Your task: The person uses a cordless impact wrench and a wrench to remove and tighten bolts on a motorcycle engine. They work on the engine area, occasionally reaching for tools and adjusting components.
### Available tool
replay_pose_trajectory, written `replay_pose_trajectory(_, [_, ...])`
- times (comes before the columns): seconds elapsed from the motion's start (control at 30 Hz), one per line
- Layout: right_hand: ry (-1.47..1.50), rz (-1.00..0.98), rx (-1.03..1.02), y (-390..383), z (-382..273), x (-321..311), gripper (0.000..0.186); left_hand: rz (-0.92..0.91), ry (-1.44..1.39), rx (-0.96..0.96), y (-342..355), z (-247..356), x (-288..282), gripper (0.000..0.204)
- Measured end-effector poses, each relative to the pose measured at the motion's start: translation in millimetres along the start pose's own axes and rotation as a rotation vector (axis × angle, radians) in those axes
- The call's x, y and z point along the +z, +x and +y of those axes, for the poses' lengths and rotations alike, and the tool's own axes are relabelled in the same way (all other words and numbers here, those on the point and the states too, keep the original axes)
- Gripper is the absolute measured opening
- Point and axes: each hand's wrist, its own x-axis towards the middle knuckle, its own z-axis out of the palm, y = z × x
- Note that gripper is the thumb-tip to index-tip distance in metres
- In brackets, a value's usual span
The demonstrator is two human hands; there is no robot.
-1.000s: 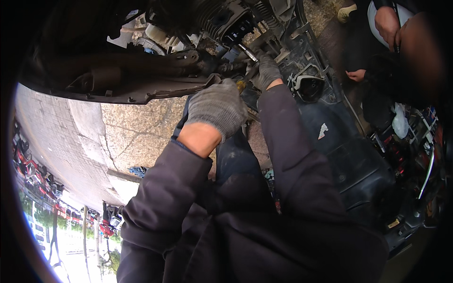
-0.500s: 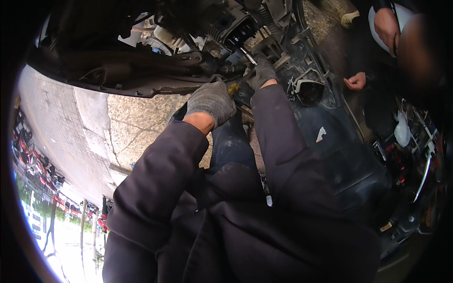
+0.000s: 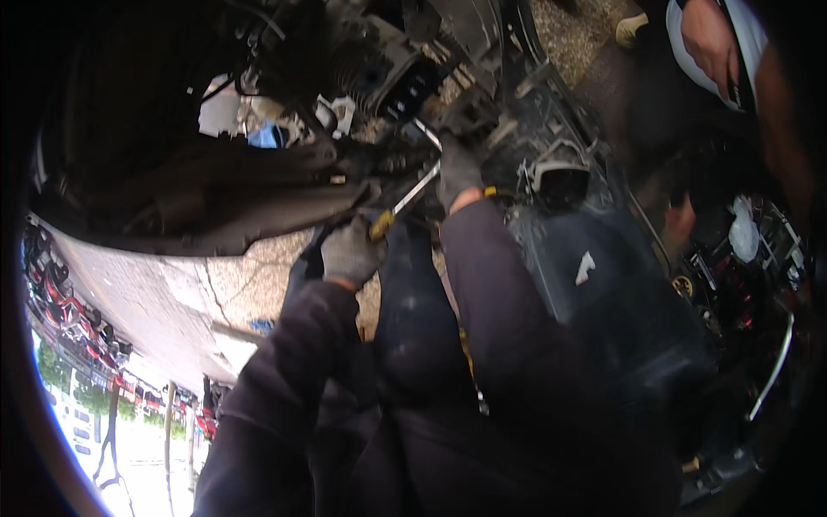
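Note:
My left hand, in a grey knit glove, is closed around the yellow-ended handle of a ratchet wrench. Its silver shank runs up and right to my right hand, also gloved. That hand is wrapped about the wrench's head end, where a silver extension bar meets it; the fingers are partly hidden and blurred. From there the bar slants up and left to the dark opening of a finned engine. What its far end sits on is too dark to make out.
A dark body panel hangs at the left, over paved ground. Right of my arm is a dark plastic housing with a round black part above it. Another person's hand shows at the upper right, near parts and a clear bag.
My left hand has swung down and left toward me with the wrench's handle, baring its shank. My right hand stays near the bar. The whole view has shifted a little.

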Motion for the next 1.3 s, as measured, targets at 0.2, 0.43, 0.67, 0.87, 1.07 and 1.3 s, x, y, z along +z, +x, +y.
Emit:
replay_pose_trajectory(0.2, [0.035,-0.084,-0.021,-14,4,-7,0.045,-0.191,-0.173,-0.195,37,-21,63,0.045])
replay_pose_trajectory(0.43, [-0.065,-0.163,-0.159,-23,-7,-7,0.033,-0.328,-0.102,-0.149,21,-1,21,0.049])
replay_pose_trajectory(0.67, [0.259,-0.277,0.251,-23,-25,-12,0.027,0.188,-0.24,0.346,-35,44,-121,0.04])
replay_pose_trajectory(0.87, [0.021,-0.135,0.071,-24,-18,-6,0.023,-0.255,0.193,-0.002,-26,35,-76,0.042])
replay_pose_trajectory(1.07, [-0.05,-0.186,-0.089,-15,1,-13,0.027,-0.184,0.021,-0.098,8,-13,22,0.04])
replay_pose_trajectory(1.3, [-0.124,-0.307,-0.336,-13,1,-20,0.039,-0.269,-0.188,-0.06,46,-8,41,0.04])
